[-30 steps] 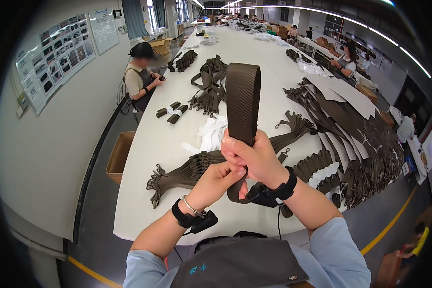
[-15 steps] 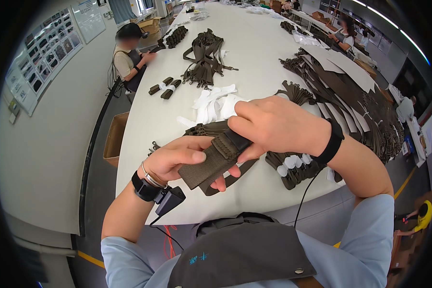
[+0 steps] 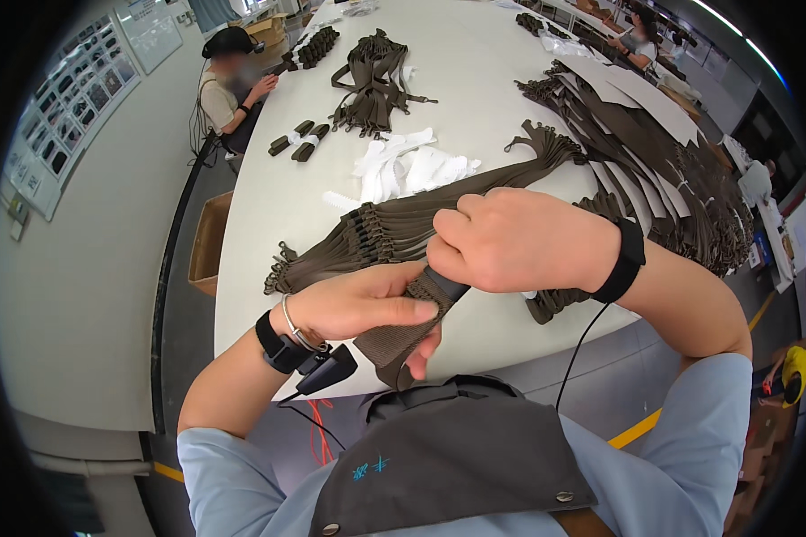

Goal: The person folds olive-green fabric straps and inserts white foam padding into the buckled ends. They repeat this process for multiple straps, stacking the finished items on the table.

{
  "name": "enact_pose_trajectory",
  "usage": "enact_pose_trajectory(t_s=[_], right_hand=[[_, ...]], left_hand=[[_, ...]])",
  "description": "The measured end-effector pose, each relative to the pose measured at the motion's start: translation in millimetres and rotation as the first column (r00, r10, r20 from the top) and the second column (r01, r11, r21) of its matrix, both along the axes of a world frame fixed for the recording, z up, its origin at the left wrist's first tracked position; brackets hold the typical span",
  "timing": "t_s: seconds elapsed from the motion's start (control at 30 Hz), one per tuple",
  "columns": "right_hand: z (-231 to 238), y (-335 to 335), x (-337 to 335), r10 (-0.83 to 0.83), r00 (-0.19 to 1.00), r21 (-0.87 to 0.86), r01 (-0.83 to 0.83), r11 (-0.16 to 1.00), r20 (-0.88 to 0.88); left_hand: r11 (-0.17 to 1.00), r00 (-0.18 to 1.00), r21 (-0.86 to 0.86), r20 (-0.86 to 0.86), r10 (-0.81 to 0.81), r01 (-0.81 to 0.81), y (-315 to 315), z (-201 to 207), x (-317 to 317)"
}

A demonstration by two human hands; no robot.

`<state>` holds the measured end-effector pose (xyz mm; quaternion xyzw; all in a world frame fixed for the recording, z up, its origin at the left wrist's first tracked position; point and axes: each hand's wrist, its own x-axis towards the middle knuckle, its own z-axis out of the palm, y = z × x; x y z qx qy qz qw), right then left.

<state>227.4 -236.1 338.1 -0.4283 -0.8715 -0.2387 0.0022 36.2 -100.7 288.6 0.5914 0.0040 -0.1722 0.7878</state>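
A wide olive-brown webbing strap (image 3: 387, 344), folded into a flat bundle, is held above the near edge of the table. My left hand (image 3: 367, 309) grips it, thumb pressed on top beside a stitched patch and fingers underneath. My right hand (image 3: 521, 237) is closed around the strap's far end, where a smooth dark strip (image 3: 448, 285) shows below the curled fingers; the rest of that end is hidden. Just beyond my hands, a row of similar straps (image 3: 421, 219) with black buckles and metal hooks lies fanned across the table.
White strips (image 3: 403, 170) lie in a loose pile beyond the straps. Two banded strap bundles (image 3: 299, 140) and a hooked strap heap (image 3: 373, 85) lie farther left. At right is a large pile of straps and pale sheets (image 3: 636, 134). A co-worker (image 3: 228, 94) sits at the left edge.
My left hand has slid up the strap toward my right hand, its thumb now at the stitched patch. My view has shifted slightly, and more of the fanned straps shows.
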Motion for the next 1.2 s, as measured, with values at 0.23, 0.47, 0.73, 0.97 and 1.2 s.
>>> enact_pose_trajectory(t_s=[0.23,0.47,0.73,0.97,1.2], right_hand=[[-11,-3,8,0.011,0.997,-0.010,-0.012,1.000,-0.076],[-10,-16,18,-0.076,0.995,-0.074,0.071,0.995,-0.070],[-17,-15,29,0.002,0.988,-0.046,-0.009,0.999,-0.154],[-20,-12,32,0.057,0.995,0.024,-0.055,0.998,-0.078],[-25,-1,21,0.144,0.989,-0.023,-0.145,0.989,-0.028]], left_hand=[[0.997,0.999,0.064,-0.017,0.039,-0.038,-4,-18,-12],[0.989,0.984,0.076,-0.122,0.132,-0.124,-8,-7,-37],[0.989,0.991,0.050,-0.010,0.137,-0.136,-18,-16,-44],[0.990,0.989,0.068,-0.067,0.128,-0.123,-25,-17,-43],[0.987,0.985,0.088,-0.096,0.144,-0.136,-35,-18,-4]])
